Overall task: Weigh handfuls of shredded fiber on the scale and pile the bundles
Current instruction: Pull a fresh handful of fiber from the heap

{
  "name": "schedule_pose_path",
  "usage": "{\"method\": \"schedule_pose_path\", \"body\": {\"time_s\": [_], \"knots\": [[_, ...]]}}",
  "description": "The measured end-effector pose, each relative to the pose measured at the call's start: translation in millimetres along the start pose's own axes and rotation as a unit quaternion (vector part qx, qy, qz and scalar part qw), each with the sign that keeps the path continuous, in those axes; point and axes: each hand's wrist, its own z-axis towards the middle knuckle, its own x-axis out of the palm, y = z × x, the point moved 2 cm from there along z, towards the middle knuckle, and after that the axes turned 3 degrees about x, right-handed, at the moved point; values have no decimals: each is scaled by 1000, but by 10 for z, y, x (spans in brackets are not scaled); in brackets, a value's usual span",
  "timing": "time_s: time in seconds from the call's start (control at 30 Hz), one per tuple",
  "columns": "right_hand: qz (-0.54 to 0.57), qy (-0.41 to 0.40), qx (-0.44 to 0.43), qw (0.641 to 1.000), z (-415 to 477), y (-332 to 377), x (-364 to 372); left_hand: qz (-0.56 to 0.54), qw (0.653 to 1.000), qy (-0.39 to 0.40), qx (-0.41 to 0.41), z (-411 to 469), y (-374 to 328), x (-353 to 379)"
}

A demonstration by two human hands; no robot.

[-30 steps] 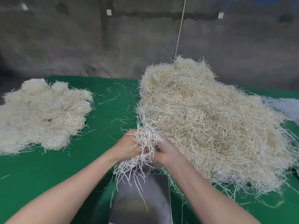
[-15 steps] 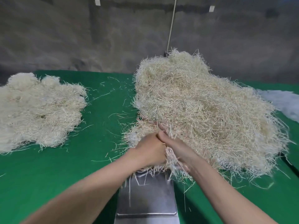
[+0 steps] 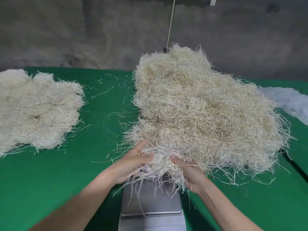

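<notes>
Pale shredded-fiber handful [image 3: 159, 165] over square steel scale [image 3: 155, 203].
Likely light, springy, shedding: left hand [image 3: 133, 161] grip wide, right hand [image 3: 189, 171] grip curled round it; best held mid-bundle.

- Scale pan [image 3: 150, 204]: brushed metal, dull sheen
- Table cover [image 3: 50, 177]: matt green cloth
- Shredded fiber heap [image 3: 200, 110]: dry, pale, straw-like, rough
- Wall [image 3: 83, 30]: rough grey concrete
</notes>
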Motion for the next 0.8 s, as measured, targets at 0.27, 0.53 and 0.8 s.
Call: {"method": "schedule_pose_path", "body": {"time_s": [0.27, 0.53, 0.8], "knots": [[-324, 14, -99, 941, 17, -287, -154, 178, 965, -172, 81, -214, 518, 140], [-496, -56, -143, 854, 6, -435, -118, 38, 966, -245, 71, -401, 600, 81], [-436, -59, -146, 886, 31, -466, 6, 320, 911, -258, 47, -345, 540, 57]]}}
